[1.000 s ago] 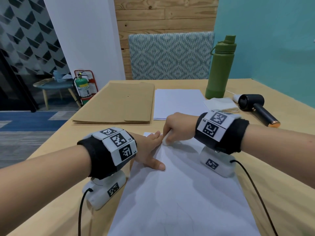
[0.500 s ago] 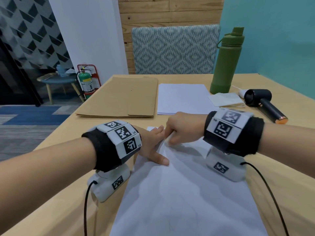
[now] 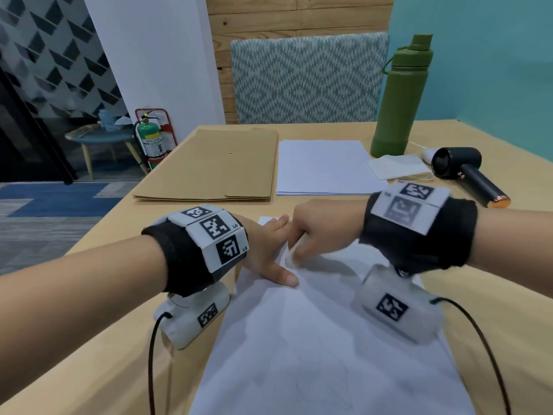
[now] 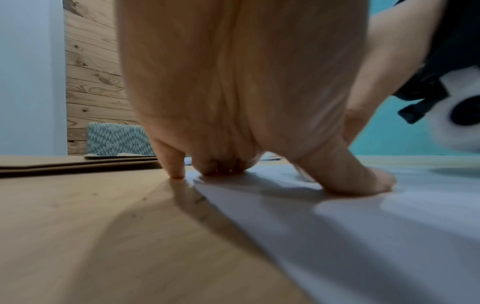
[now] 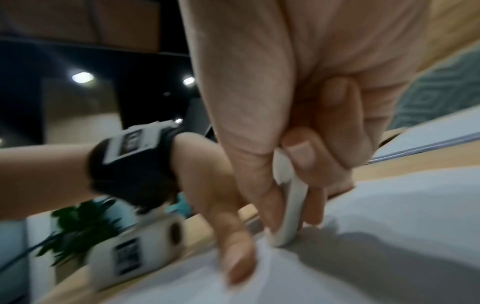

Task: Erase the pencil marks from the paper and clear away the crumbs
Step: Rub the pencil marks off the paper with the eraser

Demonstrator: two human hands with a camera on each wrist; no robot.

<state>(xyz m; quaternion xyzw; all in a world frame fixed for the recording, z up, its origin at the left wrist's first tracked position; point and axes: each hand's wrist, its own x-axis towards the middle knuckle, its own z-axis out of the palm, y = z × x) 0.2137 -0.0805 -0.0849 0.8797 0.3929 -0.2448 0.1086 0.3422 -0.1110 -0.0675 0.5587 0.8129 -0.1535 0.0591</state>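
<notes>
Head view shows the paper (image 3: 314,339) lying on the wooden table (image 3: 89,339), its long axis running from the bottom edge up toward the frame's centre. At its upper left corner the left hand (image 3: 266,250) lies flat with fingers straight, pressing the sheet down. Just right of it, the right hand (image 3: 323,229) has thumb and fingers curled round a white eraser (image 5: 291,207), which slants with its lower end touching the paper.
</notes>
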